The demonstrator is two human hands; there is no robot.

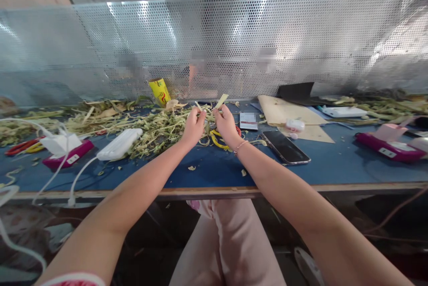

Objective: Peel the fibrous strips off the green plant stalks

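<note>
My left hand (194, 124) is closed in a pinch above the table, with a thin pale stem (198, 106) sticking up from its fingertips. Close beside it, my right hand (227, 126) wears a bracelet and pinches a flat pale-green leaf strip (222, 100). A heap of wilted green stems and leaves (160, 128) lies at my left hand and reaches behind both hands. Under my right hand are yellow and red loop handles (219, 141), apparently of scissors, partly hidden by the hand. Leaf scraps lie on the blue tabletop (207, 174).
A white power bank (120, 144) with a cable and a purple power strip (68, 154) are at left. To the right lie a phone (286, 147), a small card box (248, 121) and brown paper (290, 110). A yellow can (159, 92) leans near the perforated metal screen (214, 32).
</note>
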